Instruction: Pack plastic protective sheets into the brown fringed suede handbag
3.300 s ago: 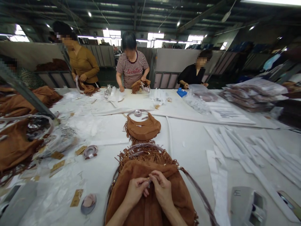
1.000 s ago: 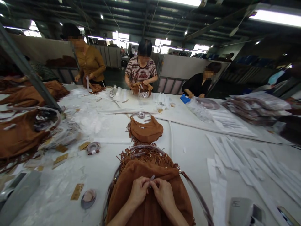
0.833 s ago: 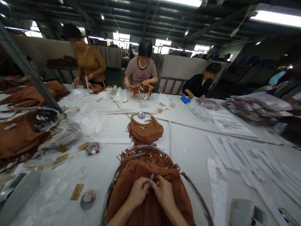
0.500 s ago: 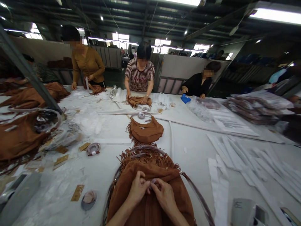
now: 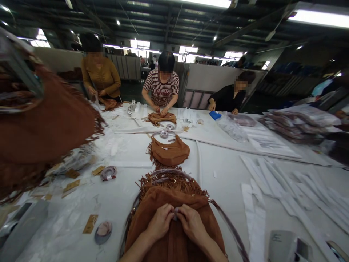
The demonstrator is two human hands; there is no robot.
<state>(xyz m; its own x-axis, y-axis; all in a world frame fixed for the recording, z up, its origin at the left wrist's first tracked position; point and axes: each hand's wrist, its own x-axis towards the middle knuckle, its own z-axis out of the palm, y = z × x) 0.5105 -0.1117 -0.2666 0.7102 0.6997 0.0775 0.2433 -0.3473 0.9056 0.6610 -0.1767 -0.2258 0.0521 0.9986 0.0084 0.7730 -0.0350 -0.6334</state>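
Observation:
A brown suede-look fringed handbag [image 5: 152, 229] lies in front of me, its strap reaching down the right side. Above its upper middle, my left hand [image 5: 163, 220] and my right hand [image 5: 191, 221] meet fingertip to fingertip. Both are closed in a pinch on a small pale wrapped piece [image 5: 176, 213] at the bag's centre seam. What it is exactly is mostly hidden by my fingers. Beyond the bag's fringe sits a smaller brown bag [image 5: 170, 151] with a coiled strap [image 5: 163, 134].
At left a large brown fringed bag [image 5: 54, 120] hangs in the air, blurred. Tags [image 5: 89, 223], a wrapped coil [image 5: 108, 173] and a round roll [image 5: 103, 232] lie left; white strips [image 5: 253, 218] lie right. Several people work across the table, one in a striped shirt [image 5: 162, 85].
My fingers have drawn closer around the pale piece, and my left hand has curled more. A large brown bag has come up into view at left. The co-workers' hands have shifted.

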